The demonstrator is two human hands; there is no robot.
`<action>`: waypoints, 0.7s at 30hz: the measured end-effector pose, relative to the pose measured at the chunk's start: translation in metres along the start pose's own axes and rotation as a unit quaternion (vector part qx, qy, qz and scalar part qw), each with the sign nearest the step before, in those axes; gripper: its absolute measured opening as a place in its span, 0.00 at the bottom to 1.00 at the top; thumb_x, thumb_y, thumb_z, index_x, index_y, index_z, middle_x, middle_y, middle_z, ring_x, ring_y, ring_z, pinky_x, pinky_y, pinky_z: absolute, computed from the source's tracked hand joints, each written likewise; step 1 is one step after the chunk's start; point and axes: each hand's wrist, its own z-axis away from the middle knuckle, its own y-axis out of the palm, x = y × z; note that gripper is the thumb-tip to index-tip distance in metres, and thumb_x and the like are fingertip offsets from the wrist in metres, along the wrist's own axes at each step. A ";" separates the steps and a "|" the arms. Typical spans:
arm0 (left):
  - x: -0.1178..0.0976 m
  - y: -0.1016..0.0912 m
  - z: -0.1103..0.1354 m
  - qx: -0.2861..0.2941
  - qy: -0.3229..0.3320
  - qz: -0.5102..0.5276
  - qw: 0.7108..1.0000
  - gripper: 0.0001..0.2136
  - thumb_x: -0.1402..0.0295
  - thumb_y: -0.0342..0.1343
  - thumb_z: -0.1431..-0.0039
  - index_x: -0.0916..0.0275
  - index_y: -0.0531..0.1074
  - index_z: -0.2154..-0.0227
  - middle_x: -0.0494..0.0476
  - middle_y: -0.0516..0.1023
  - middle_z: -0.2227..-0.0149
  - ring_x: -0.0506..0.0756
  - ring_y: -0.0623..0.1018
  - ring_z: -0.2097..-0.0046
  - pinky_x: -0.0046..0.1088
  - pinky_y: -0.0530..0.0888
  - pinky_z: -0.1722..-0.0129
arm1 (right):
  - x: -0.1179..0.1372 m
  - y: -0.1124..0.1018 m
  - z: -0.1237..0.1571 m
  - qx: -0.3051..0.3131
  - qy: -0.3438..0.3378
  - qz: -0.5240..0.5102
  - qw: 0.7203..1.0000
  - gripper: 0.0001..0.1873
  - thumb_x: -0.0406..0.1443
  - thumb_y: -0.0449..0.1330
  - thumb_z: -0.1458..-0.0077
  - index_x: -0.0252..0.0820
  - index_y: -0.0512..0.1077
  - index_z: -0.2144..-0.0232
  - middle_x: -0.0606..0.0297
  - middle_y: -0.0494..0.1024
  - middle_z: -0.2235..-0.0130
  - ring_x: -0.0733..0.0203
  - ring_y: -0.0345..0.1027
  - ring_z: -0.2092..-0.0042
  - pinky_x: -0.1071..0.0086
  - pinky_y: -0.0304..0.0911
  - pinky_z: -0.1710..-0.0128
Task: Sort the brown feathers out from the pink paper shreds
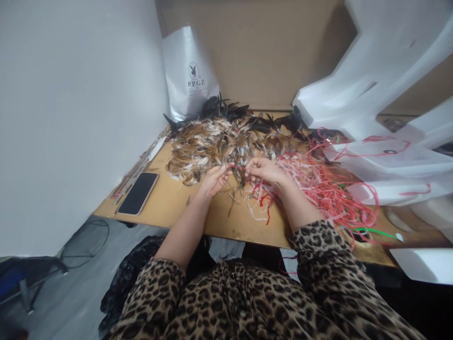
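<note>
Both the left hand (214, 180) and right hand (264, 171) pinch a short red strip (239, 167) between them above the tabletop (170, 208), feathers (219, 141) heaped just behind, tangled red and white strips (318, 184) crowding the right, a phone (138, 192) lying left.

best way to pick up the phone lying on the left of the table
Take the phone by its two long edges near the middle, coming from above. It lies flat, screen up, apart from the feathers, its near end close to the table edge, with thin sticks along its far side.
</note>
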 end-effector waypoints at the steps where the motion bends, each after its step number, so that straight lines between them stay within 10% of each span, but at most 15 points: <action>1: -0.001 0.001 0.001 0.003 0.004 -0.002 1.000 0.03 0.71 0.56 0.49 0.66 0.70 0.73 0.57 0.73 0.52 0.43 0.75 0.69 0.15 0.70 0.74 | -0.001 0.002 0.000 0.005 0.002 0.017 1.000 0.11 0.38 0.62 0.61 0.38 0.66 0.75 0.67 0.74 0.78 0.70 0.61 0.82 0.76 0.52 0.84; 21: 0.009 0.000 -0.002 0.024 -0.078 -0.084 0.993 0.06 0.72 0.58 0.50 0.71 0.73 0.71 0.59 0.77 0.72 0.46 0.76 0.72 0.17 0.71 0.69 | -0.004 0.012 0.003 -0.028 -0.108 0.224 0.968 0.08 0.36 0.56 0.55 0.35 0.71 0.72 0.68 0.69 0.77 0.69 0.59 0.76 0.74 0.54 0.75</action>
